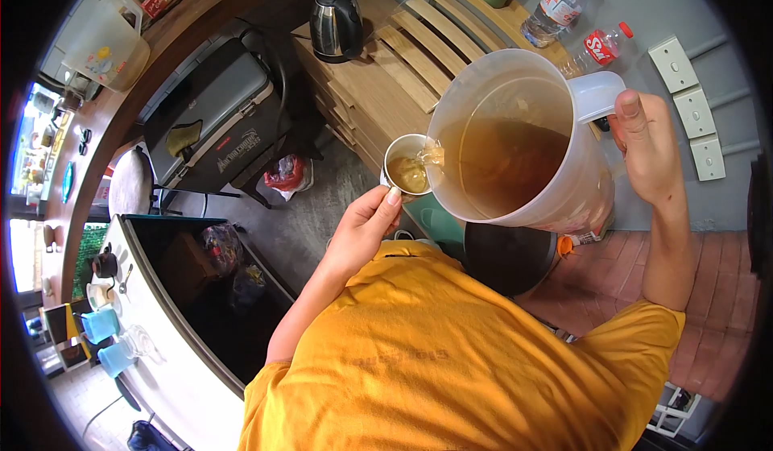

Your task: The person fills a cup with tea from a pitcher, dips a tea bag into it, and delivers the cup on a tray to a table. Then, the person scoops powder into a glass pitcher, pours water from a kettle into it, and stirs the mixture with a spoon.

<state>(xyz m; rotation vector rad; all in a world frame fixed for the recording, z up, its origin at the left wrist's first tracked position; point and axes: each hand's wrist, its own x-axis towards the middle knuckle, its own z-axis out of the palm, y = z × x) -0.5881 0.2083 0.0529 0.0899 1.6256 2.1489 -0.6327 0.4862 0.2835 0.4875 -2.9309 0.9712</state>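
My right hand (651, 149) is wrapped round the handle of a large translucent plastic pitcher (592, 181), which is tilted to the left. Brown liquid (511, 161) fills its lower part. From the pitcher's rim a stream runs into a small metal cup (390, 163), and some yellowish liquid lies in the cup. My left hand (370, 221) grips this cup from below, thumb near its rim. The rims of cup and pitcher are very close; whether they touch, I cannot tell.
A kettle (336, 26) stands on a wooden surface beyond the cup. Bottles (555, 10) line a shelf at upper right. A large dark-grey cooler box (221, 121) is at left. Below the pitcher is a dark round container (507, 258). A white counter (173, 354) holds cups at lower left.
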